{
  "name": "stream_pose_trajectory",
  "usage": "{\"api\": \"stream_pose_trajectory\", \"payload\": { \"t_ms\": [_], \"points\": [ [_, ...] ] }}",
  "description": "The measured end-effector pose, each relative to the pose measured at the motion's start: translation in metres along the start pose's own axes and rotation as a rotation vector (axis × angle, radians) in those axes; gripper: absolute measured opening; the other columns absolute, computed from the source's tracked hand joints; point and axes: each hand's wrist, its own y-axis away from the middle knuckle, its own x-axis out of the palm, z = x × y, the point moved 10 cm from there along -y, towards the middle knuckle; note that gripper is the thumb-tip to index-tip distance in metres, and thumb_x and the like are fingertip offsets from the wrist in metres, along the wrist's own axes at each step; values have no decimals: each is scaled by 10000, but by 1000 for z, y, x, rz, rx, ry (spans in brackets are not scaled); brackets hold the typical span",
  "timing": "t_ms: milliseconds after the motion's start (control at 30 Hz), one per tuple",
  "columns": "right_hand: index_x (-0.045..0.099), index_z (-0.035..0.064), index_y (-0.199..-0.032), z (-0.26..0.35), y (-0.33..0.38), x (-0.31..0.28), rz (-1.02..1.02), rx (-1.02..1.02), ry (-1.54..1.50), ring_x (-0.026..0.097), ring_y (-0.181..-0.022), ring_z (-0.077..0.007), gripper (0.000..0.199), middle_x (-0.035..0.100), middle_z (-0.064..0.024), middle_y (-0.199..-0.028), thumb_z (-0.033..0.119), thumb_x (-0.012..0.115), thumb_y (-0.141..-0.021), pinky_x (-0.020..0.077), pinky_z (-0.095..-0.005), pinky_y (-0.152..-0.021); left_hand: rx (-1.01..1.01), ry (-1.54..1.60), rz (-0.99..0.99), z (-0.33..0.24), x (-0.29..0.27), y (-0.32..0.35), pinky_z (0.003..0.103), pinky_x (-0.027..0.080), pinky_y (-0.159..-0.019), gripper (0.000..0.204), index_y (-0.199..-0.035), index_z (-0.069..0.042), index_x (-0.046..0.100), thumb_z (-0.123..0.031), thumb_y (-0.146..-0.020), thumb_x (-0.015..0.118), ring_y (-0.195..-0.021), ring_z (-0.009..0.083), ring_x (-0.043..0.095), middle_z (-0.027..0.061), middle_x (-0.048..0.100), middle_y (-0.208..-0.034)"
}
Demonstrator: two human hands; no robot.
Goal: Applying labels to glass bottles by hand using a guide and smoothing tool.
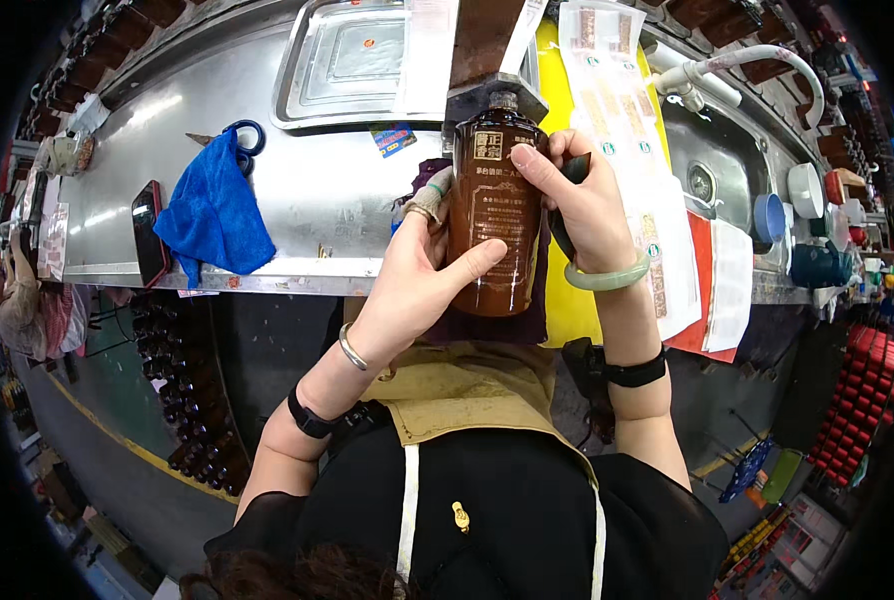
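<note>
A glossy brown bottle (488, 265) with gold lettering and a narrow neck leans at the counter edge in front of me. My left hand (422, 250) grips its left side, the thumb lying across the front. Pale wrapping covers one left fingertip. At the bottle's upper right, my right hand (587, 195) is closed, its thumb pressed on the label near the shoulder. A dark, flat piece (561, 215) shows between that hand and the bottle; its kind is unclear. Purple cloth (433, 176) lies behind the left fingers, partly hidden.
To the left lie a blue cloth (217, 215), blue-handled scissors (247, 138) and a phone (147, 232). A metal tray (292, 100) is at the back. Label sheets (607, 100) rest on a yellow sheet (570, 290); a sink (702, 140) with a faucet (682, 80) stands right.
</note>
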Motion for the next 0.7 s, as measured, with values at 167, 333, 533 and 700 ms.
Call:
{"api": "stream_pose_trajectory", "payload": {
  "t_ms": [167, 333, 533, 700],
  "points": [
    [561, 111, -893, 1, -1, 0, 15, 6, -11, 433, -708, -14, 341, 499, 82, -805, 244, 874, -884, 356, -187, -612, 31, 40, 11, -1, 0, 0, 377, 376, -1209, 856, -1586, 86, 213, -77, -951, 763, -1446, 229, 431, 197, 406, -1574],
    [587, 108, -861, 5, 4, 0, 8, 25, 24, 451, -662, -14, 316, 504, 89, -759, 272, 854, -904, 361, -192, -587, -12, 170, 8, 1, -9, 3, 386, 337, -1233, 805, -1589, 62, 232, -115, -984, 734, -1488, 250, 388, 205, 372, -1602],
    [609, 98, -886, 3, 3, -1, 28, -31, 29, 435, -690, -15, 303, 509, 88, -777, 257, 867, -890, 352, -185, -611, 82, 14, 44, 4, -1, 11, 415, 278, -1275, 969, -1609, 55, 168, -47, -888, 806, -1543, 279, 292, 232, 284, -1639],
    [618, 99, -912, 3, 4, -1, 18, -27, 64, 428, -723, -27, 330, 489, 86, -800, 283, 887, -861, 366, -187, -655, 64, -27, 30, 2, 1, 13, 425, 277, -1276, 1003, -1606, 79, 137, -46, -878, 815, -1544, 290, 288, 236, 279, -1635]
  ]
}}
